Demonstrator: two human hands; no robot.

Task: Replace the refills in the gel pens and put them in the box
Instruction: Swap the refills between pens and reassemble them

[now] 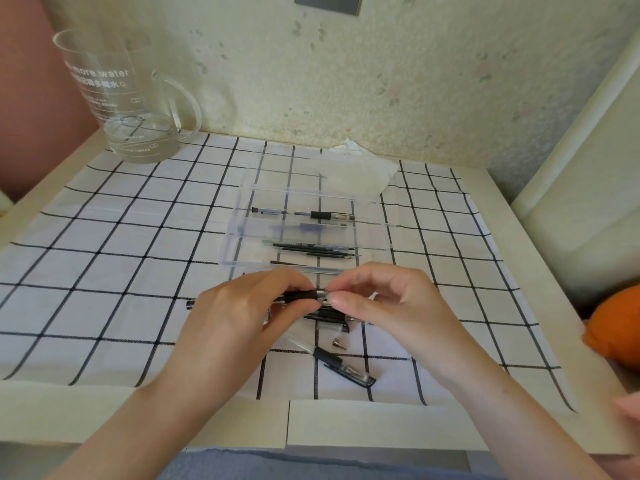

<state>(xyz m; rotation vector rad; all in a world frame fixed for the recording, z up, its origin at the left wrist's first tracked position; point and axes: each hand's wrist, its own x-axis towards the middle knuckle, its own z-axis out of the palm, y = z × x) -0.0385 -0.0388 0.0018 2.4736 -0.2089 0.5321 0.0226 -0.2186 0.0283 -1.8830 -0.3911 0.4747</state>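
Observation:
My left hand point(242, 306) grips the black rubber sleeve of a gel pen point(303, 296) held level over the cloth. My right hand point(381, 299) pinches the pen's metal tip end between thumb and forefinger. Beyond the hands stands a clear plastic box point(239, 237) holding one whole pen point(301, 213), a bluish pen and several dark refills point(315, 250). Under my hands lie more pens point(329, 320), a loose metal tip cone point(338, 342) and a pen cap with clip point(349, 370). The held pen's back end pokes out left of my left hand.
A clear water jug point(135, 98) stands at the back left of the checked cloth point(121, 254). A crumpled clear bag point(360, 171) lies behind the box. An orange object point(613, 323) sits at the right edge. The wall closes the back and right.

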